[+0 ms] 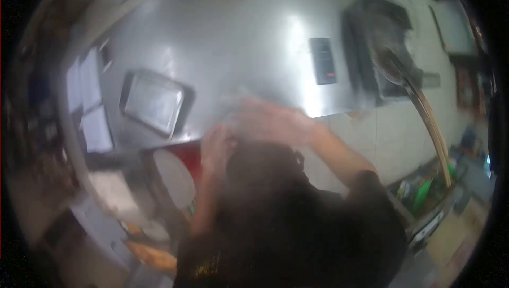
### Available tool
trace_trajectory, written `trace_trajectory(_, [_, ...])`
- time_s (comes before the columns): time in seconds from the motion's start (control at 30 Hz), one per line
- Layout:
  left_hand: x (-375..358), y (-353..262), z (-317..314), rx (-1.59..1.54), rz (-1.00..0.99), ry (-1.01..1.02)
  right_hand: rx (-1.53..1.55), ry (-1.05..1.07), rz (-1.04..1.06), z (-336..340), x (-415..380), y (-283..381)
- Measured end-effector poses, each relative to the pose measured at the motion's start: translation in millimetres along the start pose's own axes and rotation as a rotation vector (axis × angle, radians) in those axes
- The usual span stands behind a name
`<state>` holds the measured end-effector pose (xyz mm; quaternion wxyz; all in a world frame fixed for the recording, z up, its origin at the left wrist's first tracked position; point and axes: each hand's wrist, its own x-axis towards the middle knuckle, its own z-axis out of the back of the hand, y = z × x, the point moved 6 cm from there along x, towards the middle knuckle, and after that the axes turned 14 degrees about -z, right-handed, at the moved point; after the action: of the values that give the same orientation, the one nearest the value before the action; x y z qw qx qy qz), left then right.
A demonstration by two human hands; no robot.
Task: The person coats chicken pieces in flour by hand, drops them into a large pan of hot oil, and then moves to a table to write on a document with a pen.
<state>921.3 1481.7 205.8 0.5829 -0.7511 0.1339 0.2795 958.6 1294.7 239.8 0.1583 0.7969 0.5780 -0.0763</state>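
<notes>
At the front edge of the steel table (pixel 228 39), my two hands are close together, in front of my dark shirt. My right hand (pixel 278 123) reaches in from the right, smeared by motion, its fingers pointing left over the edge. Lower and to the left, my left hand (pixel 216 147) is raised with its fingers curled in. A pale, blurred patch shows around the right fingertips; I cannot tell what, if anything, the hands hold. Left of them on the table lies a shallow rectangular metal tray (pixel 154 102).
A dark, phone-like device (pixel 323 61) lies right of centre. Beyond it stands a black appliance (pixel 379 39), with a long curved wooden strip (pixel 429 123) nearby. White papers (pixel 95 129) line the left edge. Below the table's front edge, a round pale lid-like thing (pixel 174 178) sits beside something red (pixel 190 158).
</notes>
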Motion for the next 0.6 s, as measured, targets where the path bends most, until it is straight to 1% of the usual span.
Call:
trace_trajectory(0.03, [-2.5, -1.8, -1.0, -0.175, -0.049, 0.041, 0.002, -0.046, -0.038, -10.2, 1.8, 8.9])
trace_trajectory(0.07, [-11.8, -14.5, -10.1, -0.231, 0.01, 0.175, -0.006, -0.098, -0.076, -16.6, 7.1, 14.6])
trace_trajectory(0.1, [-19.3, -29.8, -18.0, -0.293, 0.053, 0.316, 0.037, -0.059, -0.091, -19.7, 19.2, 13.8])
trace_trajectory(0.17, [-17.1, -23.4, -0.7, -0.053, 0.068, 0.311, 0.126, -0.01, -0.103, -27.8, 38.6, 7.7])
trace_trajectory(0.2, [-18.5, -20.7, 11.2, 0.068, 0.081, 0.316, 0.11, -0.024, -0.117, -34.2, 47.9, 3.4])
trace_trajectory(0.23, [-13.1, -3.1, 36.8, -0.092, 0.057, 0.229, 0.086, -0.036, -0.122, -43.2, 58.4, 2.9])
trace_trajectory(0.33, [-21.4, -9.2, 90.9, -0.046, -0.062, 0.01, 0.04, -0.066, -0.138, -67.9, 84.2, -0.6])
trace_trajectory(0.43, [-37.4, -36.0, 115.3, -0.18, -0.217, -0.018, -0.004, -0.071, -0.157, -95.9, 124.4, -19.7])
trace_trajectory(0.53, [-51.4, -48.4, 162.0, -0.027, -0.286, 0.109, -0.064, -0.049, -0.175, -131.0, 175.7, -58.5])
trace_trajectory(0.57, [-57.4, -52.9, 185.4, -0.065, -0.249, 0.078, -0.083, -0.039, -0.176, -142.6, 195.2, -75.1])
trace_trajectory(0.6, [-59.6, -52.7, 213.9, -0.058, -0.293, 0.076, -0.094, -0.036, -0.172, -153.2, 212.6, -89.4])
